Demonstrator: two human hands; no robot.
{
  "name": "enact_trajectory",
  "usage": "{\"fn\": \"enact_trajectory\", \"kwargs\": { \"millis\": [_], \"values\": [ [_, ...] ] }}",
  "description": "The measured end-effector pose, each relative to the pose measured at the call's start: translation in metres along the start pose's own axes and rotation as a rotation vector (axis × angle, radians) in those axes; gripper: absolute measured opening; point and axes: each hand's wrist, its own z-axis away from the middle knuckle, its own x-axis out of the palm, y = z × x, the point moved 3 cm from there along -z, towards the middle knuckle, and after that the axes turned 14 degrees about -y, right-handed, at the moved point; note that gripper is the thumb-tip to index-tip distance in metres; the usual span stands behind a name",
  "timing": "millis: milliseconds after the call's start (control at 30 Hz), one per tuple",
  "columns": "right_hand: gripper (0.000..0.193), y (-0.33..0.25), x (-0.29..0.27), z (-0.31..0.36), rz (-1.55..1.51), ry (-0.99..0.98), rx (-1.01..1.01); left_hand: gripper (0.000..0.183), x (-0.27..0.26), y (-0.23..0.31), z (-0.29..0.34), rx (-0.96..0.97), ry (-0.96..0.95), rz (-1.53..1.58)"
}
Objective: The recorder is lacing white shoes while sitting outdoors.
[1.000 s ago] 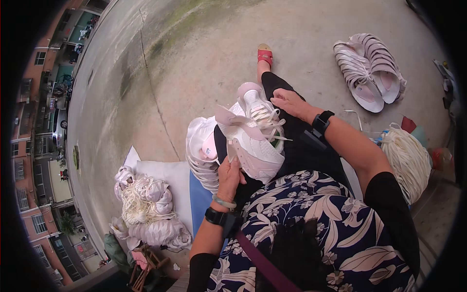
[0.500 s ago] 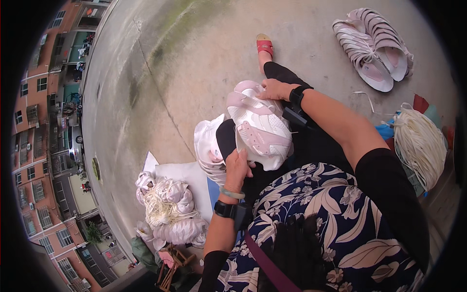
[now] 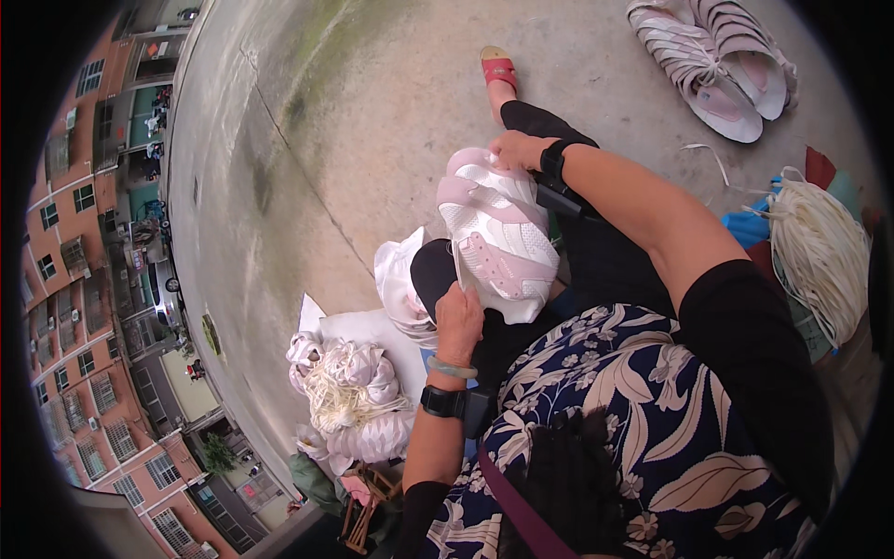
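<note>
Across my lap lies a pink and white shoe upper (image 3: 503, 238) with mesh panels, its heel end toward my body. My left hand (image 3: 456, 321) is closed on its near left edge, and a thin white strip rises from the fingers. At the far end, my right hand (image 3: 518, 151) pinches the upper's right edge; the fingertips are partly hidden. Beside my left knee rests a stack of white uppers (image 3: 402, 289), partly covered by the leg.
Nested pink and white uppers (image 3: 712, 61) tied together lie on the concrete at far right. Nearer on that side sits a bundle of cream laces (image 3: 819, 261) by blue plastic. To my left are heaped uppers and laces (image 3: 349, 396) and a small wooden stool (image 3: 368, 512).
My right hand has shifted slightly outward along the upper's far edge. My left hand has turned a little, its fingers tucked closer at the near edge. The view has shifted slightly.
</note>
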Motion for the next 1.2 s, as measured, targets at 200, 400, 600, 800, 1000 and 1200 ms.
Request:
{"fn": "enact_trajectory", "kwargs": {
  "millis": [200,400,600,800,1000,1200],
  "values": [
    [0.024,-0.011,-0.002,0.008,-0.091,-0.082,-0.028,0.028,0.003,0.001,-0.034,0.010,0.044,-0.272],
    [0.026,0.014,0.002,-0.014,0.059,-0.017,-0.093,0.027,-0.001,0.005,-0.037,0.096,0.121,-0.307],
    [0.027,0.019,0.028,-0.035,-0.001,0.094,0.087,0.022,-0.011,-0.003,0.013,0.106,0.180,0.020],
    [0.027,0.021,0.040,-0.023,-0.057,0.159,0.172,0.026,0.003,-0.026,0.013,-0.012,0.199,-0.346],
    [0.027,0.019,0.028,-0.010,-0.095,0.248,0.135,0.032,-0.013,-0.007,-0.029,0.087,0.163,-0.457],
    [0.023,0.003,0.031,0.031,-1.284,-0.002,0.218,0.036,-0.010,-0.025,-0.053,0.102,0.012,-0.079]
  ]
}}
